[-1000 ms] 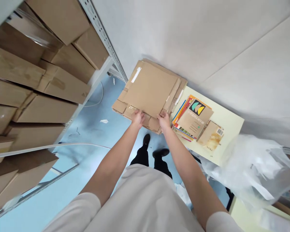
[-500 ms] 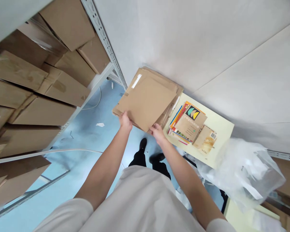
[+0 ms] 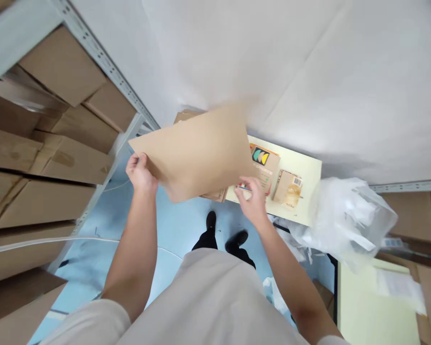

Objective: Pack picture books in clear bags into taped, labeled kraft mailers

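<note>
Lifted off the stack, the cardboard sheet [image 3: 197,151] looks light and stiff; left hand [image 3: 140,170] pinches its near-left edge, right hand [image 3: 253,199] hangs open below.

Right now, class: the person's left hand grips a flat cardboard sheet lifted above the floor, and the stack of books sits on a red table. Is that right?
Not quite. The left hand does grip the cardboard sheet, but the head view shows the stack of books on a pale yellow table, not a red one.

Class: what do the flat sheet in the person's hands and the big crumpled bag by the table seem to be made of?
Flat sheet: likely cardboard, with a matte tan-brown face, stiff and unbent in the left hand. Crumpled bag: thin clear plastic film, glossy, wrinkled, see-through.
</note>
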`<action>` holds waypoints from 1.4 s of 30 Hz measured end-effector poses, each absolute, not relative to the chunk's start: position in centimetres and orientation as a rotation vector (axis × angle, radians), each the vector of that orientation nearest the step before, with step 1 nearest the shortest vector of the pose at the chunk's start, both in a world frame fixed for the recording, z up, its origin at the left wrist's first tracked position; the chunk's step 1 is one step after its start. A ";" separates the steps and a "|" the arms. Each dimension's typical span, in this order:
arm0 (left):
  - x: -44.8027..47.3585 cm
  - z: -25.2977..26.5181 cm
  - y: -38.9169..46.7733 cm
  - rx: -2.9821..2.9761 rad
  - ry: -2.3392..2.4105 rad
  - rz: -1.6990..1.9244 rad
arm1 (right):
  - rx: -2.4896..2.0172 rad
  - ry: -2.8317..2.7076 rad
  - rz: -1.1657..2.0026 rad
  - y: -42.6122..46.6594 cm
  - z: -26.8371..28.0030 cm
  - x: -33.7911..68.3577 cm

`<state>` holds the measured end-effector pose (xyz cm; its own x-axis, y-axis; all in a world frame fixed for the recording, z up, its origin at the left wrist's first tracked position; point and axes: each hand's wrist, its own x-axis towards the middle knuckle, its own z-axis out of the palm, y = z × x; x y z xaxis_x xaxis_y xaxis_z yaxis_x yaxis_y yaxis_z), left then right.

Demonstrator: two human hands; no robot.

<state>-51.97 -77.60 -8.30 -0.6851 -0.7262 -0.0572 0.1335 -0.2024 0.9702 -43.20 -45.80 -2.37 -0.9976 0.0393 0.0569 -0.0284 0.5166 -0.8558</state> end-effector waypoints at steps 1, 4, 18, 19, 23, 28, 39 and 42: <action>-52.4 -6.9 -76.3 0.620 -1.506 -2.000 | -0.087 -2.580 1.424 -43.9 -1.1 -43.3; -52.5 -3.3 -70.3 0.403 -1.589 -2.223 | -0.278 -2.333 1.445 -38.0 1.2 -42.1; -39.1 4.2 -36.0 -1.008 -2.301 -1.909 | -0.864 -1.495 1.609 -15.6 0.7 -14.7; -37.4 4.5 -33.7 -1.192 -2.350 -1.783 | -0.890 -1.465 1.583 -14.5 0.5 -12.7; -31.0 4.3 -25.1 -1.744 -2.381 -1.350 | -1.005 -1.338 1.471 -11.4 0.0 -5.0; -24.7 2.6 -17.5 -2.074 -2.203 -1.181 | -1.095 -1.195 1.271 -9.4 -0.8 3.2; -17.9 0.9 -7.8 -2.354 -2.071 -1.104 | -1.280 -1.006 0.986 -9.0 -3.3 10.0; -17.3 0.6 -5.2 -2.448 -2.000 -1.115 | -1.350 -1.057 0.932 -8.5 -3.1 10.6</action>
